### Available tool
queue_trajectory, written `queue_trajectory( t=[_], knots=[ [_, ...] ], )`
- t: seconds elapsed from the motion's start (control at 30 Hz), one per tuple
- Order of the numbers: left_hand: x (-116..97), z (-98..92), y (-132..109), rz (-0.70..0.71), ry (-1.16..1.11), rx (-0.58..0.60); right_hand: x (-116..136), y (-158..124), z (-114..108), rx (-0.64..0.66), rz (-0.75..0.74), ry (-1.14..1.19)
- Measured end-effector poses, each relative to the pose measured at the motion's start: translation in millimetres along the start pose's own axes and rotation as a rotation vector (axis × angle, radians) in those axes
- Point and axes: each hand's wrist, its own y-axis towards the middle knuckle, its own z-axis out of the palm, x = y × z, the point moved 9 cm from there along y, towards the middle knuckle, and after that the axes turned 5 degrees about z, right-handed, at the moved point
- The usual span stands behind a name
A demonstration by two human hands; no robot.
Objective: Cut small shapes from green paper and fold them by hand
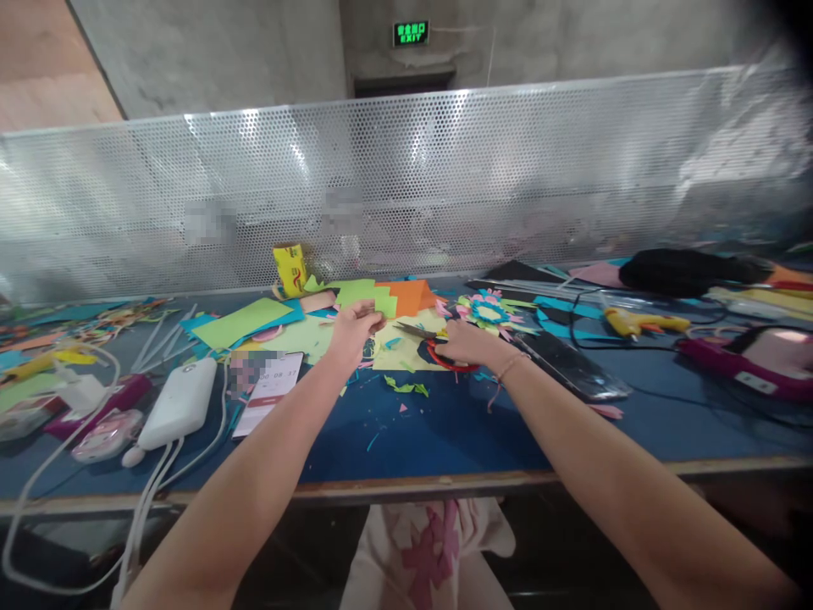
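Green paper piece (386, 302) pinched between left hand (357, 329) thumb and fingers above littered table (356, 453); edge juts free, apparently for blade access. Right hand (468, 345) curls round red-handled scissors (414, 329), tips paperward, likely for control. Green scraps (406, 387) nearer body.

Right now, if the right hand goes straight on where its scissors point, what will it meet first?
The scissors in the right hand would probably reach the fingertips of the left hand first, near the small green paper pinched there, though depth is unclear.
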Motion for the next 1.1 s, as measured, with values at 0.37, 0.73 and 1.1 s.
queue_trajectory(
  t=[0.37, 0.73, 1.1],
  knots=[
    [15, 13.1, -10, -0.052, 0.092, 0.081, 44, -7, -40, -0.253, -0.225, 0.865],
    [19, 20.8, -16, -0.102, 0.089, 0.126, 53, -15, -44, -0.194, -0.183, 1.08],
    [19, 5.3, -4, -0.042, 0.135, 0.056, -13, 3, -2, 0.016, 0.207, 0.132]
  ],
)
